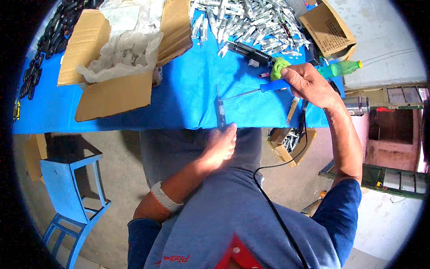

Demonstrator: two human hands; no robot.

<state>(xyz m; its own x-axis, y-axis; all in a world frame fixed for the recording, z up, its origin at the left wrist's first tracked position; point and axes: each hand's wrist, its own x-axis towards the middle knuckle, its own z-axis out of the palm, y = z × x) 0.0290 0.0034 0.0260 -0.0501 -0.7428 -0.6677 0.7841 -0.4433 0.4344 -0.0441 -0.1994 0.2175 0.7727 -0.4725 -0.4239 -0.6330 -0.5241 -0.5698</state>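
My left hand (222, 145) is closed around the lower end of a slim dark tool body (221, 113), which points away from me at the table's near edge. A thin tip stands up from its far end. In my right hand (310, 85), raised over the right of the table, is a screwdriver (272, 86) with a blue handle. Its thin shaft reaches left, and its tip is at the upper part of the dark tool body; whether they touch I cannot tell. A green cloth (279, 65) lies just beyond my right hand.
An opened cardboard box (114, 98) with plastic wrapping stands left on the blue-covered table (179, 114). Many grey tool pieces (255, 31) are heaped at the back, and black pieces (60, 29) far left. A green bottle (340, 69) lies right. A black cable (277, 165) hangs near my right arm.
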